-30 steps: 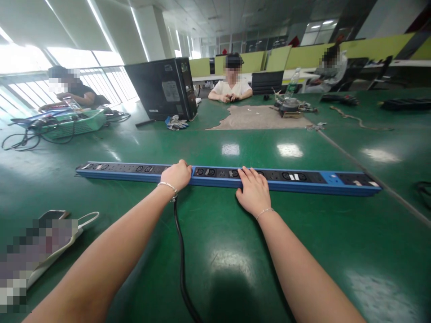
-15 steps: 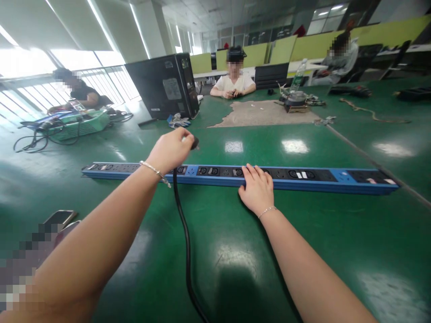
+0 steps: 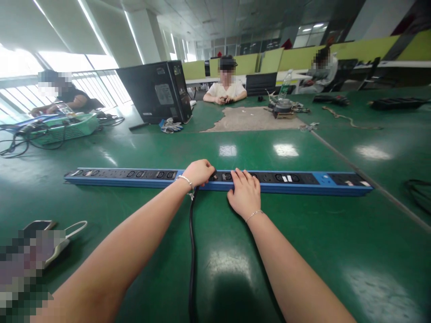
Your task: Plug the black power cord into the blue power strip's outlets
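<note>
Power strip lies sockets up on the table, its long axis running left to right, the fingers of the left hand pinching a plug near its middle, those of the right hand slightly spread over it, a cord trailing toward the wearer.

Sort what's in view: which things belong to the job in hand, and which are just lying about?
In the job:
plug, held in the left hand
black cord
power strip, with the right hand resting on it

Lying about:
computer case
basket
bottle
</note>
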A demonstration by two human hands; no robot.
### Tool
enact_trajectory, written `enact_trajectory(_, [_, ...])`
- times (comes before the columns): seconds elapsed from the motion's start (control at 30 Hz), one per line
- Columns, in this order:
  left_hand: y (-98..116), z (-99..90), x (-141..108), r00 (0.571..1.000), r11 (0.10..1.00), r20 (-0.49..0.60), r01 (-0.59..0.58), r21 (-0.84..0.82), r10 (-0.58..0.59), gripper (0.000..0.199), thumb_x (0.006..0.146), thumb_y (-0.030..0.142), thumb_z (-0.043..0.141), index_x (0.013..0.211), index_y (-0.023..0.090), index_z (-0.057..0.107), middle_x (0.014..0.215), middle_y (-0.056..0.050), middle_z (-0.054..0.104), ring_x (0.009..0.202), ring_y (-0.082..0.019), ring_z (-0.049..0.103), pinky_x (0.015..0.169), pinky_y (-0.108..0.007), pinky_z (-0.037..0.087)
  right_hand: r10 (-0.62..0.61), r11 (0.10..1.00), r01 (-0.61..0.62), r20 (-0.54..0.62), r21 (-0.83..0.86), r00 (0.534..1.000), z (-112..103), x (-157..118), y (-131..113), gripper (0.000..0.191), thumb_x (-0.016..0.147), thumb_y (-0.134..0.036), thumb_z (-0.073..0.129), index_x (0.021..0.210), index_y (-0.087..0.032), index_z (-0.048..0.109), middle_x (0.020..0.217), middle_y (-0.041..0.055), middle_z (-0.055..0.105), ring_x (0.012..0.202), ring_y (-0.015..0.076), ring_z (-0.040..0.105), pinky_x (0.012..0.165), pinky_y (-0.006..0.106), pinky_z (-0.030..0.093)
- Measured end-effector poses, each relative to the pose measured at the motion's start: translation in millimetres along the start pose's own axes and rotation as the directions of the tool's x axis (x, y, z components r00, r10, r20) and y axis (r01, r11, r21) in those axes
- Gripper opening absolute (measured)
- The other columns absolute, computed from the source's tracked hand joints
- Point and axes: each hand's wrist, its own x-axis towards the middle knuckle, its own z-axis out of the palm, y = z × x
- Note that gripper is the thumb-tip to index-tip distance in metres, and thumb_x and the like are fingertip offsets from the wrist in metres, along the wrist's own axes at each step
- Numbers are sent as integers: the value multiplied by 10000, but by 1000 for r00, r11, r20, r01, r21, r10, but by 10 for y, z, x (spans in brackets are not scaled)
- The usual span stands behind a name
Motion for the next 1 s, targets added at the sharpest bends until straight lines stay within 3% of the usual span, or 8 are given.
enact_trajectory(0.1, [45,-16,49,1000,992,10,8,130,-9,309,798,288,385,889,154,649,638,-43,682,496,-133,610,537,-211,467,6,1000,-6,-5,5,1000,9,0,-7,534,772,-218,465,1303,-169,482,1388,40,459,1279,242,339,1069,433,187])
enact_trajectory(0.23, [141,-11,99,1000,955,-22,-6,298,13,339,788,289,394,905,125,666,821,-132,714,752,-198,676,689,-252,497,14,1000,-14,-12,7,1000,14,1,-8,527,776,-222,463,1299,-165,487,1386,41,461,1279,239,338,1073,430,182])
enact_trajectory(0.37, [263,4,116,999,931,-48,20,364,-3,364,772,281,416,976,116,668,994,-189,688,933,-260,655,752,-309,508,20,1000,-20,-24,8,1000,21,3,-14,519,776,-221,459,1289,-161,497,1380,40,469,1275,236,344,1075,426,178])
enact_trajectory(0.83, [444,26,233,999,922,27,7,387,-19,368,736,280,536,1036,127,684,928,-207,699,970,-274,644,792,-317,504,19,999,-16,-50,50,999,50,9,-6,504,775,-214,456,1273,-166,516,1359,75,490,1267,251,361,1058,456,196])
enact_trajectory(1.0, [445,53,204,1000,928,-18,18,372,-12,345,740,271,527,1016,137,687,959,-209,693,960,-287,646,778,-350,510,18,998,-15,-52,57,998,45,11,-7,500,774,-213,453,1268,-171,520,1355,78,493,1266,254,362,1054,459,196])
